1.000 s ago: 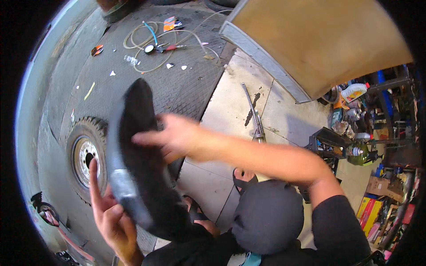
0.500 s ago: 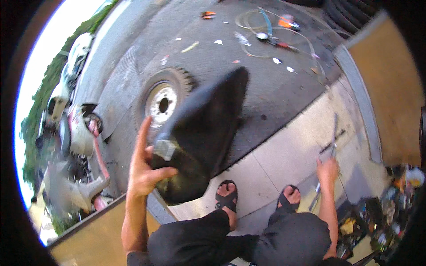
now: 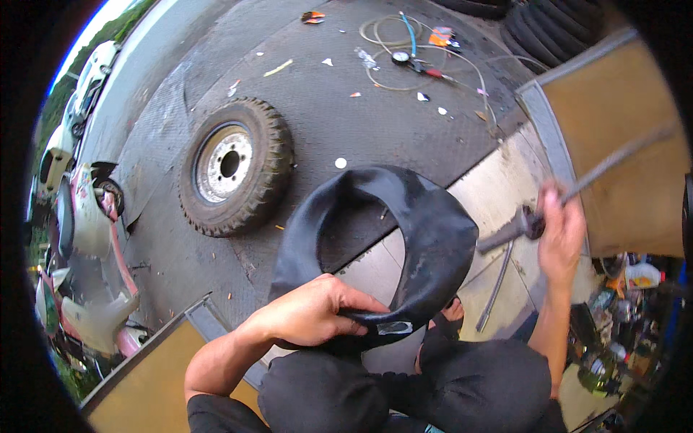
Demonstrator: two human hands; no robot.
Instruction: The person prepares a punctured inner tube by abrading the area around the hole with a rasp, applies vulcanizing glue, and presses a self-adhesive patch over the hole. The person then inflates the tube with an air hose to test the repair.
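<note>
Rubber filled the middle of your view: one black inner tube, limp and folded into a ring, hung above your knees at about the six o'clock side of centre, with a single pale patch on its lower edge. Your left hand had closed on that lower edge, fingers curled over the rubber and thumb along the rim, so the tube was firmly gripped on one side only. Your right hand, out at three o'clock, was wrapped shut around one long metal bar, which ran blurred from near the tube's right edge up toward two o'clock; the bar's lower end sat just beside the tube, and I cannot tell whether they touched. A second bar or pipe lay on the pale concrete slab below that hand.

Beyond the tube, at ten o'clock, one knobbly wheel with a light steel rim lay flat on the dark patterned floor, well apart from both hands. At twelve o'clock one tangle of hoses lay with a round gauge among scattered scraps. Two brown board panels showed, one at two o'clock and one at seven. One scooter stood at nine o'clock.
</note>
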